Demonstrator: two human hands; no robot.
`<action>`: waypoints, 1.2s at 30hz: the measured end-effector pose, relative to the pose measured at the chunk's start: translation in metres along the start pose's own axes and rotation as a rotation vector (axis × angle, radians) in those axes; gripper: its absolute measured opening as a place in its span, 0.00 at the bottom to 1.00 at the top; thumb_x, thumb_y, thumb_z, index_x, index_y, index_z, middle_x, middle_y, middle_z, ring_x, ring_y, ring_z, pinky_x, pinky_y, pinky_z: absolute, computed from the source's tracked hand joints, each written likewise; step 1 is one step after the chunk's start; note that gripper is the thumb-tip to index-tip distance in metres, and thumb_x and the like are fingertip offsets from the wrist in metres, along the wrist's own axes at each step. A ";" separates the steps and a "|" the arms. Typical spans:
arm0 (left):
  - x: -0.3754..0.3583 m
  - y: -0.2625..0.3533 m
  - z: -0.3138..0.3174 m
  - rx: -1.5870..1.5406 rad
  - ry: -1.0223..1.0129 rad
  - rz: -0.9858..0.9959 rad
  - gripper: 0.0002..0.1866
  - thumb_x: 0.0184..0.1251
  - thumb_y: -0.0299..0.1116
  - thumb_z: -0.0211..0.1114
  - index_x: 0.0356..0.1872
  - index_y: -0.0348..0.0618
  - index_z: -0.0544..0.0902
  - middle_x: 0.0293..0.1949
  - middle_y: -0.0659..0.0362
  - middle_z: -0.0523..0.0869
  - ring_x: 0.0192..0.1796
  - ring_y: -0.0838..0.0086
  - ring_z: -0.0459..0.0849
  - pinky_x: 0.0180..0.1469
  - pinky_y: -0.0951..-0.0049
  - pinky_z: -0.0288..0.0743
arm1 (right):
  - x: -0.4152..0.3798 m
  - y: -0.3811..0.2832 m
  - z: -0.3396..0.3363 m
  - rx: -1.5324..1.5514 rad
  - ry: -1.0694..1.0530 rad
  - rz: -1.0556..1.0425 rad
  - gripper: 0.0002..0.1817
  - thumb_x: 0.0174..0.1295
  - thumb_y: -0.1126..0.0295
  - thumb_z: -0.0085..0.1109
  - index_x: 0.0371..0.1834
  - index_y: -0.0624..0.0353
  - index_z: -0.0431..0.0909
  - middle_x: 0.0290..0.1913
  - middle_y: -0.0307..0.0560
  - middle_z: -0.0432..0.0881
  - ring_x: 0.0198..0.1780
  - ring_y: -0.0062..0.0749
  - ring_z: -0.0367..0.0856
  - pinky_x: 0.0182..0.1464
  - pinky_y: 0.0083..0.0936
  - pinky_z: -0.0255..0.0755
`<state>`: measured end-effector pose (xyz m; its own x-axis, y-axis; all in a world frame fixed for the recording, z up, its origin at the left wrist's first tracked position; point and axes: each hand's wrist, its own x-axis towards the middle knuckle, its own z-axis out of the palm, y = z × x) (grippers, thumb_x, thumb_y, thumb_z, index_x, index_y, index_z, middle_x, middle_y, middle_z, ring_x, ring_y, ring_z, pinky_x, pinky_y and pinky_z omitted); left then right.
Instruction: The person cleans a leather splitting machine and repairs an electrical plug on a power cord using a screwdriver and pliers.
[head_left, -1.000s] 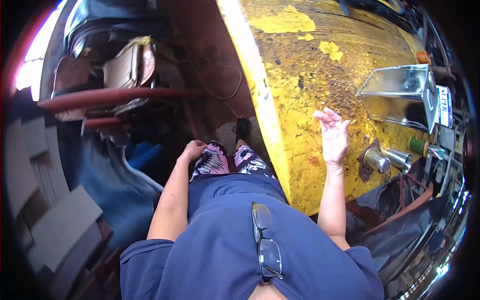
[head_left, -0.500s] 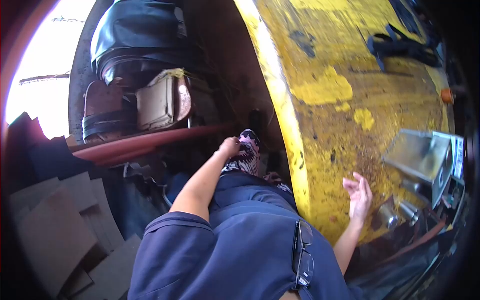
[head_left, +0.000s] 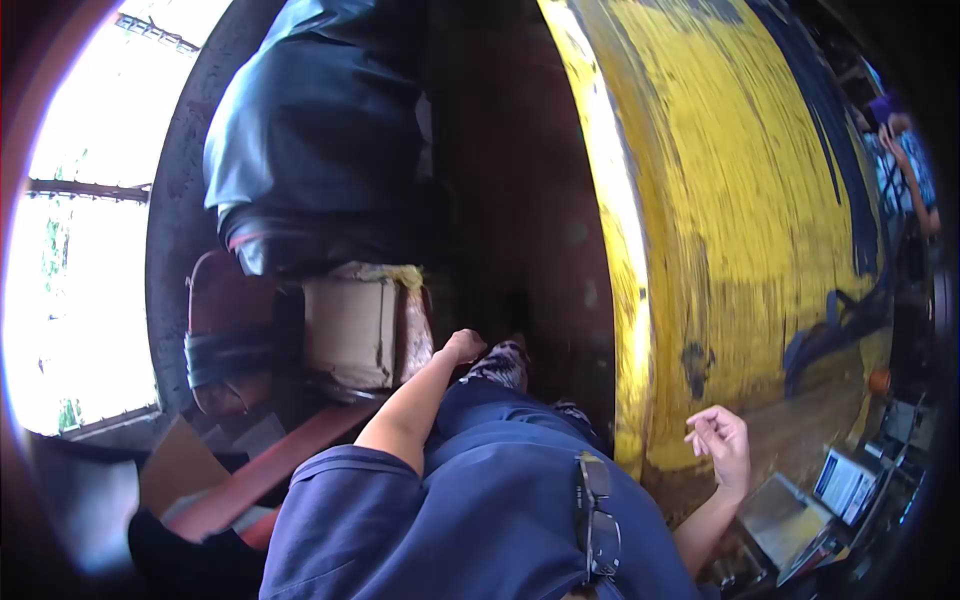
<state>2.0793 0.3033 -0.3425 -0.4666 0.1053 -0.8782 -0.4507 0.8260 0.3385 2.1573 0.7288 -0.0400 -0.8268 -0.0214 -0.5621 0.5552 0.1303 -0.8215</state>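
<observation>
My left hand [head_left: 465,346] hangs low beside my patterned black, white and pink trousers [head_left: 500,366]. Its fingers are curled in, and whether anything lies inside them is hidden. Over the near end of the worn yellow table [head_left: 720,250], my right hand [head_left: 722,442] is raised with loosely bent, parted fingers and holds nothing. A pair of glasses [head_left: 598,515] hangs from the front of my navy shirt [head_left: 460,500].
Black sheeting [head_left: 310,150] drapes over a pile at left, behind a padded brown seat-like block [head_left: 350,330]. A red bar [head_left: 270,470] crosses below. A dark strap [head_left: 835,335] and a metal box [head_left: 785,525] lie at right. Another person [head_left: 905,170] is at far right.
My view has swung, so the table, sheeting and block sit lower in it. The other person has come into sight. My right hand's fingers have bent more.
</observation>
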 end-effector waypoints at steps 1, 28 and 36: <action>0.005 -0.003 -0.025 -0.138 0.014 0.036 0.17 0.57 0.40 0.59 0.41 0.38 0.83 0.39 0.47 0.85 0.45 0.61 0.83 0.49 0.66 0.76 | 0.029 -0.020 0.008 -0.007 0.002 -0.026 0.10 0.62 0.68 0.57 0.32 0.66 0.76 0.16 0.36 0.70 0.18 0.17 0.67 0.33 0.20 0.71; 0.213 0.173 -0.506 -0.598 0.708 0.253 0.27 0.58 0.30 0.62 0.59 0.36 0.66 0.52 0.44 0.74 0.51 0.58 0.77 0.55 0.64 0.71 | 0.719 -0.402 0.286 -0.326 -0.425 -0.427 0.12 0.58 0.69 0.60 0.43 0.63 0.79 0.35 0.47 0.84 0.37 0.26 0.81 0.43 0.22 0.75; 0.329 0.196 -0.595 -0.760 0.705 0.017 0.33 0.56 0.30 0.63 0.63 0.37 0.61 0.52 0.44 0.75 0.55 0.57 0.75 0.57 0.64 0.69 | 0.931 -0.271 0.319 -0.511 -0.267 0.052 0.26 0.51 0.60 0.64 0.52 0.60 0.75 0.47 0.56 0.79 0.50 0.41 0.78 0.53 0.32 0.71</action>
<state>1.3850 0.1707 -0.3638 -0.7064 -0.4368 -0.5570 -0.6871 0.2342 0.6878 1.2660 0.3576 -0.3708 -0.7114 -0.2425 -0.6596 0.4252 0.5987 -0.6787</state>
